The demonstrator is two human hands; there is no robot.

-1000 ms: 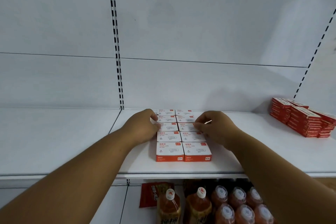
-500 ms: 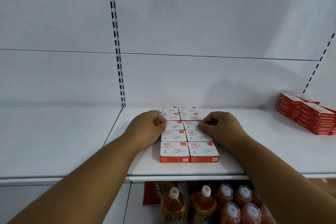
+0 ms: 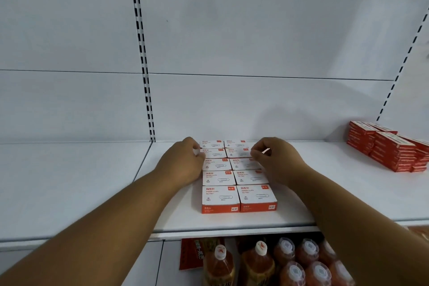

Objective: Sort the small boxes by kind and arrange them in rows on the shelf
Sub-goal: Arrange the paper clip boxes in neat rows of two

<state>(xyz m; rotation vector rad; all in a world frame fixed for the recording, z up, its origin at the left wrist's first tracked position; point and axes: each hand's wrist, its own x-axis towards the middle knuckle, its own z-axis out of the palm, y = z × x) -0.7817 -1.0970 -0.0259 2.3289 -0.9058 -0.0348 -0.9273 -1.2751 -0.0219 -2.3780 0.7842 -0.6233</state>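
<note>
White and orange paper clip boxes [image 3: 239,176] lie flat in two columns, several deep, on the white shelf [image 3: 348,193]. My left hand [image 3: 183,162] presses against the left side of the columns near the back, fingers curled on a box edge. On the opposite side, my right hand [image 3: 276,158] rests with its fingertips pinched at a rear box of the right column. Whether either hand grips a box or only pushes it I cannot tell. A stack of red boxes [image 3: 390,148] stands at the far right of the same shelf.
A slotted upright [image 3: 144,72] divides the back panel above the shelf joint. The left shelf section [image 3: 69,181] is bare white. Below the shelf edge stand several orange drink bottles [image 3: 278,262] and a red packet [image 3: 190,253].
Both hands have slid farther back along the two columns of boxes. The view has shifted a little, so the red stack sits nearer the right edge.
</note>
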